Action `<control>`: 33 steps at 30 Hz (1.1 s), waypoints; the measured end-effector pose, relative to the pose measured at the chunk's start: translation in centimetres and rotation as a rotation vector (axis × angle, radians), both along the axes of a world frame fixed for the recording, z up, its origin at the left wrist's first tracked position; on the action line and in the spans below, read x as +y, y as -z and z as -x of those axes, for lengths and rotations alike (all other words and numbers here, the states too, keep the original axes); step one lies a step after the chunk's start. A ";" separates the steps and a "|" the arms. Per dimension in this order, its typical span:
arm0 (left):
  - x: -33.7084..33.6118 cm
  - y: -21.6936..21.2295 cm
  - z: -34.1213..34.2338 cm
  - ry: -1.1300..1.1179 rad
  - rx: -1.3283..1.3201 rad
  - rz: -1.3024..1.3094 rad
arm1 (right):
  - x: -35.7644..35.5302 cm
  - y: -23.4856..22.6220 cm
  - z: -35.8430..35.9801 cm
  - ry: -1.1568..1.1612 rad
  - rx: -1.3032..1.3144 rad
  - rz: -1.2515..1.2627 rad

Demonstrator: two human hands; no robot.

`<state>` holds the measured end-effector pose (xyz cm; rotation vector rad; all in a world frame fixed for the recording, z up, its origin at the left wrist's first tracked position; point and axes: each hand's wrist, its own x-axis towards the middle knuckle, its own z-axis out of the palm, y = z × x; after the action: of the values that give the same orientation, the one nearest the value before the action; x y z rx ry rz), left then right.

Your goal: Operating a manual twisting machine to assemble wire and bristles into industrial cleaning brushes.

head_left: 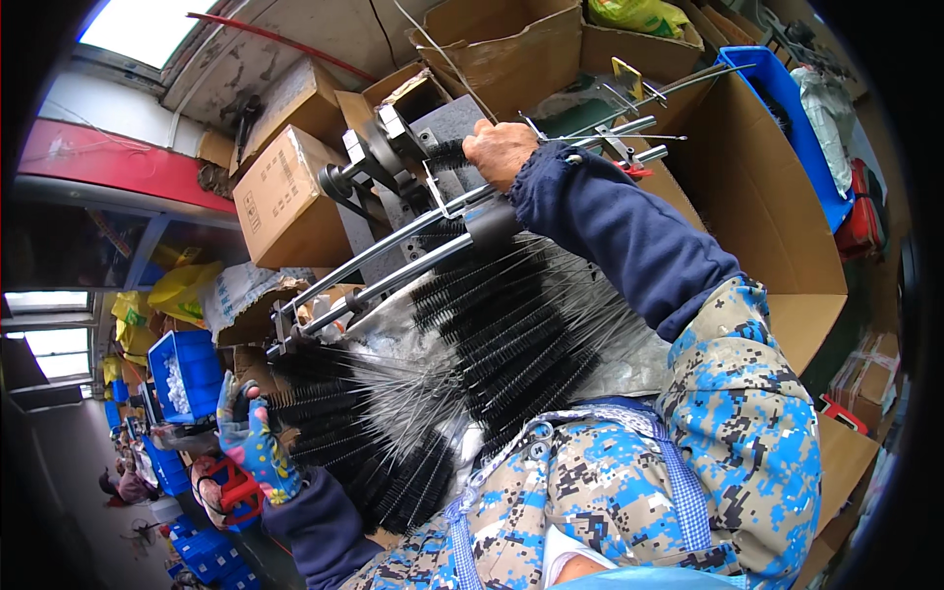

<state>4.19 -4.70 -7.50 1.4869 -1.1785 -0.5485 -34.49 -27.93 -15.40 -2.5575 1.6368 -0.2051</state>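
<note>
My right hand is bare and closed beside the metal machine. Black bristles come out at its knuckles, and its palm side is hidden. My left hand, in a colourful patterned glove with bare fingertips, is raised at the left. Its thumb and fingers stand apart with nothing seen between them. Across my lap lies a large heap of black wire brushes with thin bare wire stems. A second bundle of black brushes fans out close to my left hand.
Two metal rails cross in front of me. Cardboard boxes stand behind the machine, and a big open carton is at the right. Blue bins stand at the left and far right. A red stool is at the lower left.
</note>
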 end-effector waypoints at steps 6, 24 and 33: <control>0.6 -1.9 6.8 0.091 -0.350 0.118 | -0.1 0.3 0.5 0.020 0.020 -0.023; 0.0 -0.9 10.1 0.125 -0.087 0.131 | -1.1 1.8 0.8 0.011 -0.043 0.037; 0.0 -2.3 12.6 0.232 -0.258 0.266 | -4.1 3.4 0.5 -0.052 -0.025 0.130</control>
<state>-8.36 -4.74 -5.18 1.2248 -1.5749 -0.3423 -34.95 -32.02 -18.84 -2.6763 1.5970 -0.3487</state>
